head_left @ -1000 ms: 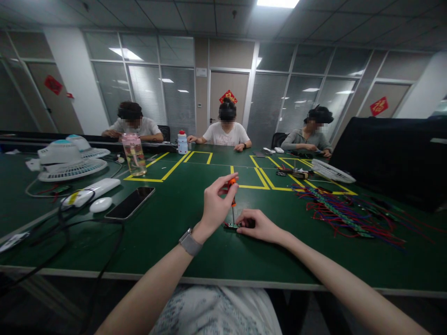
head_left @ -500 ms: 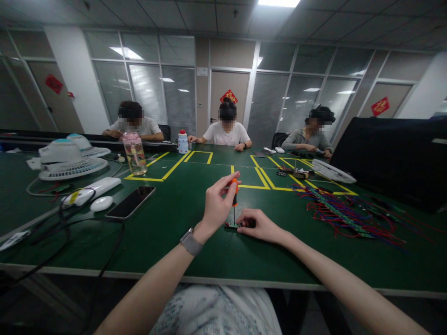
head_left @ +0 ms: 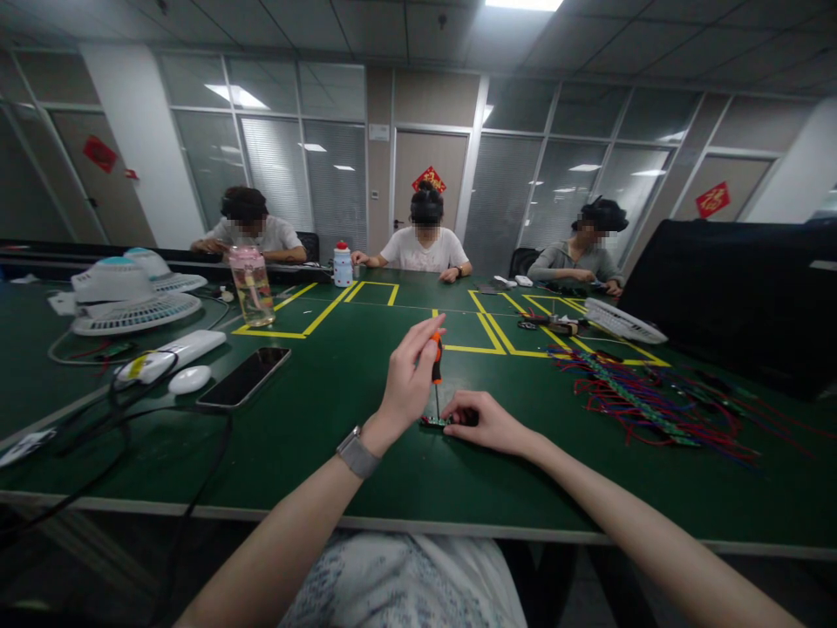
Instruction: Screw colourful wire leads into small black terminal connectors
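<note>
My left hand is closed around the handle of an orange and black screwdriver, which stands nearly upright. Its thin shaft points down to a small green circuit board lying on the table; whether the tip sits in a screw is too small to tell. From the right, my right hand pinches the board's right end between thumb and fingers, covering that part of it.
Right of my hands lies a long row of circuit boards with red and blue wires. To the left are a phone, a white mouse, cables, a pink-lidded bottle and white fans. Several people sit across the green table.
My left hand has shifted slightly left, its fingers straighter and turned around the screwdriver handle. The right hand and the board stay in place.
</note>
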Tool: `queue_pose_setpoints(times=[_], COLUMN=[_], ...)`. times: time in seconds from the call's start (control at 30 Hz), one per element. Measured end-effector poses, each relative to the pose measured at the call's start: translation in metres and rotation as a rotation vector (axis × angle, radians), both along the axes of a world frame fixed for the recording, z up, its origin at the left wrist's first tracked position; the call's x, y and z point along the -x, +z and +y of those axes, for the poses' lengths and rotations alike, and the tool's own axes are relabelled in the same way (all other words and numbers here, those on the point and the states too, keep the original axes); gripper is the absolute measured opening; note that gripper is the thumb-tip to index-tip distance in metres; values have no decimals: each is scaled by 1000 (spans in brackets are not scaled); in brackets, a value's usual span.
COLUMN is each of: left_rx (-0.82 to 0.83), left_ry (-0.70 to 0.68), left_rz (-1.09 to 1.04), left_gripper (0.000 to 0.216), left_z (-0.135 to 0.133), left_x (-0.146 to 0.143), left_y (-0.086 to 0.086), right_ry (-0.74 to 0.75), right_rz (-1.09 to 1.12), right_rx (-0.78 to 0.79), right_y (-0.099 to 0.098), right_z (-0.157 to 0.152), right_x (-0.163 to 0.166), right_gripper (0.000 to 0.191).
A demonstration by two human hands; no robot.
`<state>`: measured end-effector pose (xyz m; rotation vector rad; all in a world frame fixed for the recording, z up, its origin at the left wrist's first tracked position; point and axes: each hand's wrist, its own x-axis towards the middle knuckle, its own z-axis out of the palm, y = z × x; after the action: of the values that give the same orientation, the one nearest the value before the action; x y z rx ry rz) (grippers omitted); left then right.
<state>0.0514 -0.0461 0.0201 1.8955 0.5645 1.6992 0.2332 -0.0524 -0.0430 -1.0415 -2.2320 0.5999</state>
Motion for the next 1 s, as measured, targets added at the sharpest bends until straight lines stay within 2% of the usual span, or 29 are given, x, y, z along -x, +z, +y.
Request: queue_pose_setpoints(times=[0.07,0.13,0.3,0.43,0.53,0.7,0.77,0.87,1.0], left_rx=[47,69,-26,-93,-74,13,63,97,9], left_ry=[-56,-44,130,203,164,-62,-103,-65,78], left_rz=[-36,-52,2,61,73,4,-29,-43,33], left_gripper=[35,34,24,23,26,38,38,36,28], left_z=[1,0,-4,-5,-3,1,1,-1,-3], left_x=[-1,-3,-1,1,1,-2,-4,-4,-2], left_y=[-1,-1,3,5,4,-2,-2,-2,2], right_ry=[1,-1,0,3,1,1,1,1,6], right_rz=[0,1,8,9,3,-7,-6,1,14], right_rx=[1,4,9,9,7,-4,-6,0,5], right_y=[1,2,4,3,1,0,0,1,2], right_z=[0,-1,-2,-2,-1,0,0,0,-1], right_x=[0,0,1,1,0,0,0,0,0], right_gripper=[17,17,17,16,17,17,16,16,15])
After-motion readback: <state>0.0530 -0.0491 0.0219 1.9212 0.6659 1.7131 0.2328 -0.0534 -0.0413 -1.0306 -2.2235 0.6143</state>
